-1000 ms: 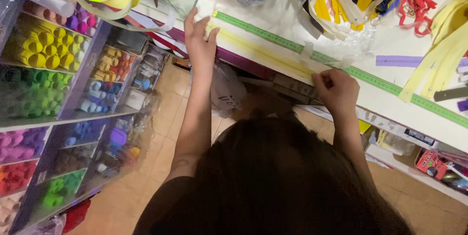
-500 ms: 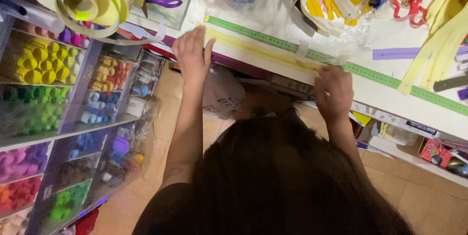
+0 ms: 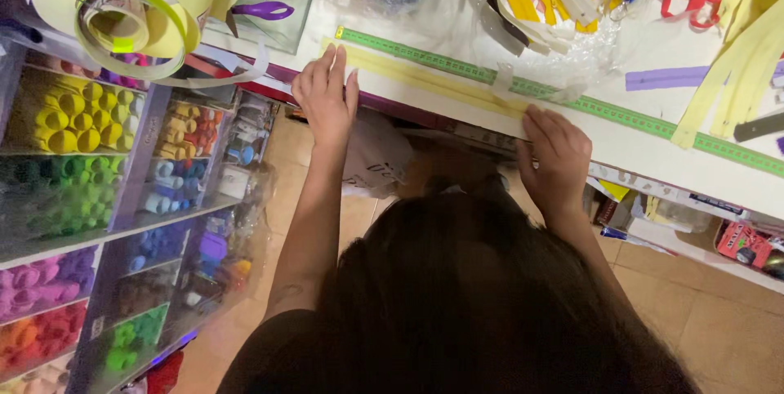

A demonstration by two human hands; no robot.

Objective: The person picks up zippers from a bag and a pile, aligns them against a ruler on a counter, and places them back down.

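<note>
Both hands flatter on the yellow strip than before.

Bare tabletop lies open at 3 o'clock of the hands; plastic bags crowd 12 o'clock
</note>
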